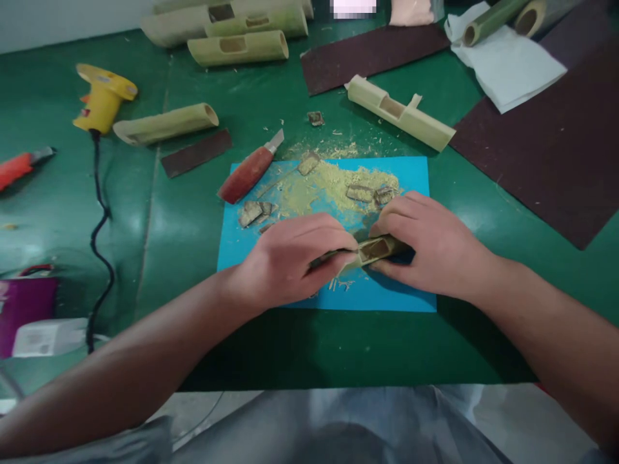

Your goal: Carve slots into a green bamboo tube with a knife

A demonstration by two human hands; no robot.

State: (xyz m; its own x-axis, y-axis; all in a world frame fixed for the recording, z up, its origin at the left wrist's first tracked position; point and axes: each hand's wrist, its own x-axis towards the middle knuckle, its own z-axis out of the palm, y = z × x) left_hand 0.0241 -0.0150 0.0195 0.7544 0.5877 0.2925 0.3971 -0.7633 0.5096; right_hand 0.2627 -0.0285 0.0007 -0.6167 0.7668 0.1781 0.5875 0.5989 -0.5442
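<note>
A short bamboo tube (pixel 366 255) with a rectangular opening cut in its side is held low over a blue sheet (pixel 411 293). My left hand (pixel 302 258) is closed around its left part, fingers and thumb pinching beside the opening; something dark shows between them, but I cannot tell if it is sandpaper or shaded bamboo. Around the right part, my right hand (pixel 425 245) grips with thumb below and fingers above. Yellowish bamboo dust (pixel 333 183) and worn, folded sandpaper pieces (pixel 360 192) lie just beyond the hands. A red-handled knife (pixel 249 171) rests across the sheet's upper left corner.
On the green table (pixel 184 219) lie a notched bamboo piece (pixel 401 113), an uncut tube (pixel 167 124) and several cut tubes (pixel 236 48) at the back. A yellow corded tool (pixel 104 96) stands left, near an orange cutter (pixel 19 169). Dark sandpaper sheets (pixel 546 161) lie right.
</note>
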